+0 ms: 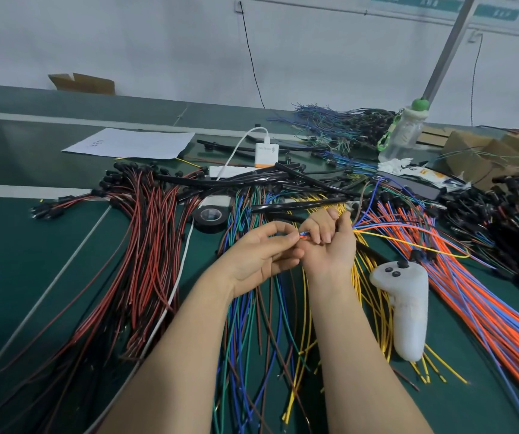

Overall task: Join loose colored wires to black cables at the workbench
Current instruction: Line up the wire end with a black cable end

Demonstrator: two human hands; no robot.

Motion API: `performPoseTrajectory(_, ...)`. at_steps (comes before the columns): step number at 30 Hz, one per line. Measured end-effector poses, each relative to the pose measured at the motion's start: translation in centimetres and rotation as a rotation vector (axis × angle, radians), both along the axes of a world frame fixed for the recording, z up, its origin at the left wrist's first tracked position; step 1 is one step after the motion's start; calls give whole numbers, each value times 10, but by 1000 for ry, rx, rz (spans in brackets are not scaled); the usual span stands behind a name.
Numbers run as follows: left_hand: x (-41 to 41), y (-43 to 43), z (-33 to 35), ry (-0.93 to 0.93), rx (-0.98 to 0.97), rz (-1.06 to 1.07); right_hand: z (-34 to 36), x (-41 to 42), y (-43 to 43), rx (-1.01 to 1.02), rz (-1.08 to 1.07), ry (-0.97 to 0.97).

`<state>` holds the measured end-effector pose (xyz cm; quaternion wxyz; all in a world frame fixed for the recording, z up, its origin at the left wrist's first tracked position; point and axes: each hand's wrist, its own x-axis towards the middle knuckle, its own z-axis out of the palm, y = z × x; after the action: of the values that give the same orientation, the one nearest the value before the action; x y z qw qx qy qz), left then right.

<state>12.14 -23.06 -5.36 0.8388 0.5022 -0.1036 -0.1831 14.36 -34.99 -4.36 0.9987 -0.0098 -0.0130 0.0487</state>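
My left hand (259,256) pinches the ends of a few thin colored wires (302,235), orange and blue, between thumb and fingers. My right hand (330,239) faces it, fingers curled round the same small bunch, whose blue, orange and yellow strands (408,233) fan out to the right. Both hands hover over a pile of green, blue, brown and yellow loose wires (270,324). Black cables (299,178) lie across the bench just beyond the hands.
Red-and-black leads (145,245) spread left; orange and blue wires (486,308) run right. A black tape roll (209,216), a white handheld controller (407,308), a white charger (266,155), a water bottle (404,133), paper (133,144) and cardboard boxes (483,151) sit on the green bench (17,252).
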Motion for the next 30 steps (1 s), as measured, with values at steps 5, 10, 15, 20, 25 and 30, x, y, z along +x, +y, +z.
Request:
performPoseTrajectory(5,0,-1,0,-44,97,36,-3,2,3,-68,4,13)
performPoseTrajectory(10,0,-2,0,-85,186,68,-3,2,3,-122,12,6)
performPoseTrajectory(15,0,-4,-1,-95,232,92,-3,1,3,-135,23,8)
performPoseTrajectory(20,0,-4,1,-55,161,64,0,2,2,-122,7,16)
performPoseTrajectory(25,-1,-2,1,-36,110,29,1,3,1,-95,-34,60)
performPoseTrajectory(30,0,-1,-1,-57,77,-10,1,7,2,-36,-51,65)
